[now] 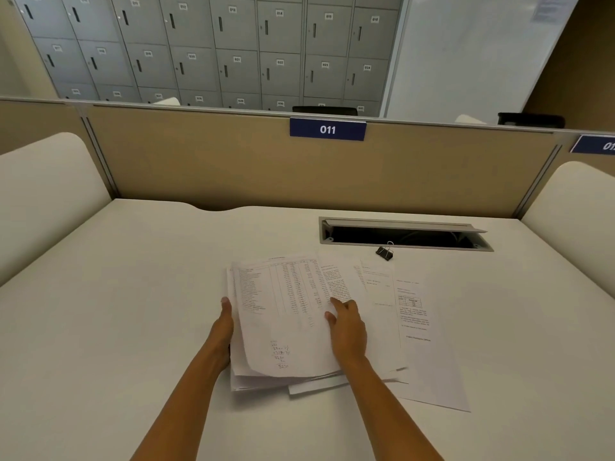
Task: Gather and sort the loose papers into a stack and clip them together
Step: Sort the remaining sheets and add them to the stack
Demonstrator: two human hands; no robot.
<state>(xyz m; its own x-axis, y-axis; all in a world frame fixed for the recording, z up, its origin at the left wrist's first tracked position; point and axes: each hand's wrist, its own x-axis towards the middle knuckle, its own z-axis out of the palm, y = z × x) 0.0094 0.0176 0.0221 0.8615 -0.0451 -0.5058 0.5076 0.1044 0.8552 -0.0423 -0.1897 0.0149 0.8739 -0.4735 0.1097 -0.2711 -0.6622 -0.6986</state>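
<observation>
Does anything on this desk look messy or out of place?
Yes. The papers are fanned out unevenly, with one sheet splayed off to the right instead of squared up. The binder clip lies unused beside the open cable hatch. The left hand steadies the pile's edge; the right hand rests on top.

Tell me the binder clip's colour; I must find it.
Black binder clip, silver handles; head view.

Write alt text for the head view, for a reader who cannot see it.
Two bare hands gather loose printed papers on a white desk: the left hand squares the pile's left edge, the right hand lies flat on top. A black binder clip sits unused beyond the papers, near an open cable tray.
</observation>
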